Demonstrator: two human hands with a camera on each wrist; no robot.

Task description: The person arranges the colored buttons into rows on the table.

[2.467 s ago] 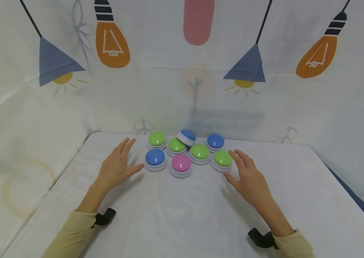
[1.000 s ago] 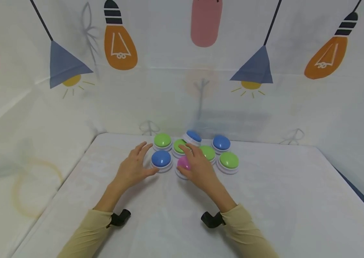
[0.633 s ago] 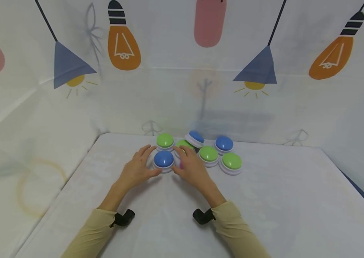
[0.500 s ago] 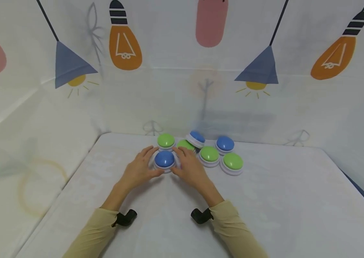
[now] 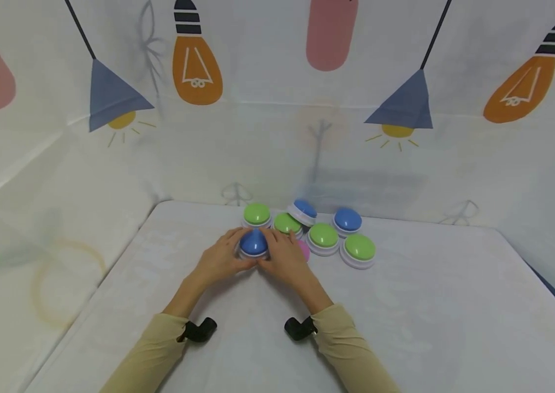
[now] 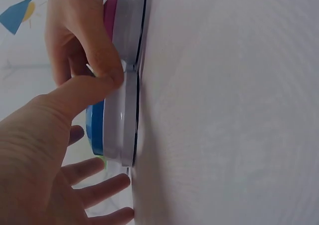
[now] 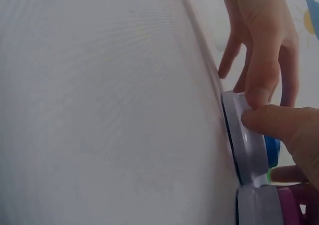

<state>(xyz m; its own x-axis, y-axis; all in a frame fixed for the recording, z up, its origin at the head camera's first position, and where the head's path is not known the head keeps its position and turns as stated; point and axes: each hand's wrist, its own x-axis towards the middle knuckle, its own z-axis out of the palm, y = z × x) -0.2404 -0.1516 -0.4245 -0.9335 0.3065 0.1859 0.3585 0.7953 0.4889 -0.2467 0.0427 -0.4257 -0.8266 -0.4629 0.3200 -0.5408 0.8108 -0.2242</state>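
Observation:
A blue dome push button [image 5: 254, 243] with a white base sits upright on the table at the near left of a cluster of buttons. My left hand [image 5: 220, 259] holds it from the left, and my right hand [image 5: 284, 259] from the right. Both thumbs meet at the near side of the base, as the left wrist view shows on the button's white rim [image 6: 116, 127]. The right hand's fingers curl round the far right side. A pink button [image 5: 303, 250] is partly hidden behind the right hand.
Several green buttons, one of them a green button [image 5: 360, 247] at the right end, stand close by. A tilted blue button [image 5: 303, 212] leans on a green button [image 5: 286, 222]. Another blue button [image 5: 348, 219] stands near the table's back edge, before the patterned cloth wall [image 5: 258, 147].
My right hand has come left from the rightmost green button, across the pink one, to the blue button. Both hands have closed in round it. The view has shifted slightly.

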